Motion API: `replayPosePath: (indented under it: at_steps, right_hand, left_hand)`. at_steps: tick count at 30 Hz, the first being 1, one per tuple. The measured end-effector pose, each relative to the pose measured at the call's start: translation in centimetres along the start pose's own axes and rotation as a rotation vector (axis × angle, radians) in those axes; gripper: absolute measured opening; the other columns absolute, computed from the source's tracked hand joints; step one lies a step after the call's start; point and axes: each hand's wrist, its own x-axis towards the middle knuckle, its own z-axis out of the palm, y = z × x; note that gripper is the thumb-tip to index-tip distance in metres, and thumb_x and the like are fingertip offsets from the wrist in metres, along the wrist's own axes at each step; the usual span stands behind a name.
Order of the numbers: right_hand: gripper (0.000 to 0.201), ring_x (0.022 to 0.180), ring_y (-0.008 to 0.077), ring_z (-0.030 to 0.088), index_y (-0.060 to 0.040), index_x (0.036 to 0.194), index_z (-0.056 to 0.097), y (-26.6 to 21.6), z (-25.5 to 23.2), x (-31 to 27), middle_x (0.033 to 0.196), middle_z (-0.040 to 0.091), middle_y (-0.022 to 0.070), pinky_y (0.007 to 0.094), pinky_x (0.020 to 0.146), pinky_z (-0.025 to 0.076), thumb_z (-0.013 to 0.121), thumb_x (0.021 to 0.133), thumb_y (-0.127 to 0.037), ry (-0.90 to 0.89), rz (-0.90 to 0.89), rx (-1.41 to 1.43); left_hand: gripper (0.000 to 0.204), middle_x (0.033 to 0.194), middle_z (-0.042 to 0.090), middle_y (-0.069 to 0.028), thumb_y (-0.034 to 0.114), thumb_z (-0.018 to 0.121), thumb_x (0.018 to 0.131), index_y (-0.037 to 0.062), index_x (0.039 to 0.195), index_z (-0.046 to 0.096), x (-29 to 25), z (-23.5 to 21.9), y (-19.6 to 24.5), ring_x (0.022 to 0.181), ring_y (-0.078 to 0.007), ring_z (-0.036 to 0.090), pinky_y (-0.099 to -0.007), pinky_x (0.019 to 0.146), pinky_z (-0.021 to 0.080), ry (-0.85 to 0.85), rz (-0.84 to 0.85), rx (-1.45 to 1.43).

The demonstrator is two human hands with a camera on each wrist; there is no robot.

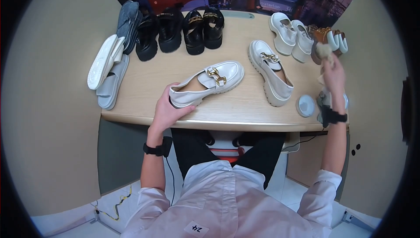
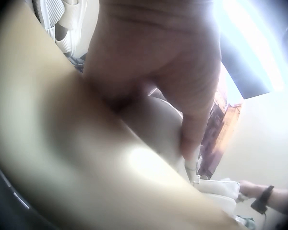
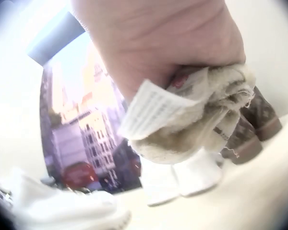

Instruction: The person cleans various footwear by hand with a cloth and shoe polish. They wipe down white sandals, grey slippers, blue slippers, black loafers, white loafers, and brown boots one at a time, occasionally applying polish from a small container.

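My left hand (image 1: pixel 168 112) grips a white loafer (image 1: pixel 189 96) with a gold buckle by its heel, at the near middle of the table. The shoe's toe points to the far right. In the left wrist view, the hand covers much of the shoe. Raised at the right side of the table, my right hand (image 1: pixel 334 77) holds a fuzzy beige cloth (image 1: pixel 323 51). A white printed label (image 3: pixel 156 108) hangs from the cloth (image 3: pixel 168 148) in the right wrist view. The matching white loafer (image 1: pixel 276 82) stands between the two hands, apart from both.
A small round dish (image 1: pixel 305 106) and a greyish cloth (image 1: pixel 324 100) lie by the right front edge (image 1: pixel 245 125). White shoes (image 1: pixel 284 36) and brown shoes (image 1: pixel 321 34) stand at the back right. Black shoes (image 1: pixel 170 30) line the back left, with slippers (image 1: pixel 111 87) at the left edge.
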Motion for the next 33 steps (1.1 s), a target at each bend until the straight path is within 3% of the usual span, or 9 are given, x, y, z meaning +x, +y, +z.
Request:
replayPosePath:
  at_steps: [4,5,8,9,11,14,20,26,33]
  right_hand:
    - [0.05,0.093,0.0208,0.076,-0.002,0.144,0.069,-12.3,-3.2,-3.7,0.108,0.079,0.0125,0.039,0.082,0.06,0.074,0.104,-0.032,-0.113,0.0,0.301]
    - [0.047,0.085,0.0178,0.076,-0.0032,0.144,0.069,-14.8,-2.3,-5.3,0.113,0.077,0.0131,0.0323,0.075,0.059,0.073,0.106,-0.03,-0.176,-0.051,0.396]
    - [0.049,0.101,0.033,0.078,-0.0057,0.149,0.066,-22.0,1.4,-8.8,0.135,0.064,0.0214,0.0446,0.089,0.062,0.069,0.104,-0.025,-0.515,-0.151,0.201]
    - [0.048,0.106,0.0389,0.074,-0.0079,0.148,0.067,-21.7,4.6,-10.0,0.128,0.065,0.0235,0.0457,0.088,0.062,0.066,0.101,-0.018,-0.439,-0.407,0.083]
    - [0.047,0.1,0.0401,0.072,-0.0088,0.144,0.07,-22.6,8.7,-12.2,0.119,0.065,0.0235,0.0484,0.086,0.061,0.063,0.097,-0.011,-0.469,-0.628,0.049]
    - [0.047,0.098,0.039,0.069,-0.009,0.14,0.074,-22.3,13.3,-14.2,0.112,0.064,0.022,0.0482,0.082,0.061,0.063,0.093,-0.006,-0.395,-0.78,-0.083]
    - [0.048,0.095,0.0364,0.066,-0.0069,0.135,0.076,-21.0,13.3,-14.0,0.108,0.063,0.02,0.0449,0.077,0.059,0.065,0.089,-0.005,-0.386,-0.844,-0.195]
    - [0.046,0.097,0.0373,0.065,-0.0071,0.133,0.077,-20.4,13.3,-13.8,0.108,0.063,0.0208,0.048,0.078,0.059,0.063,0.09,-0.004,-0.316,-0.81,-0.236]
    - [0.042,0.099,0.0463,0.071,-0.006,0.133,0.076,-19.1,11.2,-9.3,0.111,0.066,0.0266,0.0518,0.083,0.061,0.062,0.093,-0.008,-0.234,-0.596,-0.375]
  left_hand:
    - [0.092,0.134,0.072,-0.0152,0.023,0.101,0.074,0.0003,0.15,0.055,0.1,-0.1,-0.2,0.127,-0.0227,0.069,-0.0361,0.111,0.053,-0.017,0.016,-0.049]
    - [0.092,0.135,0.072,-0.015,0.023,0.101,0.074,0.0003,0.151,0.055,0.1,-0.1,-0.2,0.127,-0.0225,0.068,-0.0361,0.111,0.053,-0.019,0.024,-0.061]
    - [0.093,0.135,0.072,-0.0143,0.023,0.101,0.074,-0.0001,0.151,0.055,0.2,-0.3,-0.4,0.127,-0.0226,0.068,-0.0363,0.111,0.053,-0.034,0.021,-0.08]
    - [0.092,0.135,0.072,-0.0141,0.024,0.101,0.074,0.0002,0.151,0.055,0.1,-0.3,-0.4,0.127,-0.0226,0.069,-0.0363,0.111,0.053,-0.034,0.023,-0.076]
    - [0.091,0.134,0.073,-0.0135,0.025,0.101,0.074,0.0008,0.15,0.057,0.1,-0.3,-0.4,0.127,-0.0226,0.069,-0.0363,0.111,0.053,-0.029,0.025,-0.067]
    - [0.089,0.132,0.074,-0.0137,0.026,0.101,0.074,0.0015,0.149,0.059,0.0,-0.3,-0.8,0.125,-0.0231,0.07,-0.0368,0.11,0.054,-0.014,0.052,-0.028]
    - [0.088,0.13,0.075,-0.0157,0.028,0.1,0.072,0.003,0.147,0.061,0.1,-0.4,-1.2,0.121,-0.0253,0.073,-0.0377,0.107,0.055,0.009,0.073,-0.004]
    - [0.087,0.129,0.076,-0.0165,0.03,0.099,0.072,0.0031,0.146,0.063,0.0,-0.5,-0.6,0.122,-0.0271,0.074,-0.0382,0.107,0.056,0.01,0.075,0.012]
    - [0.088,0.128,0.076,-0.0169,0.031,0.099,0.071,0.0041,0.146,0.063,0.0,-0.4,-1.1,0.12,-0.029,0.074,-0.0389,0.106,0.056,0.029,0.087,0.06]
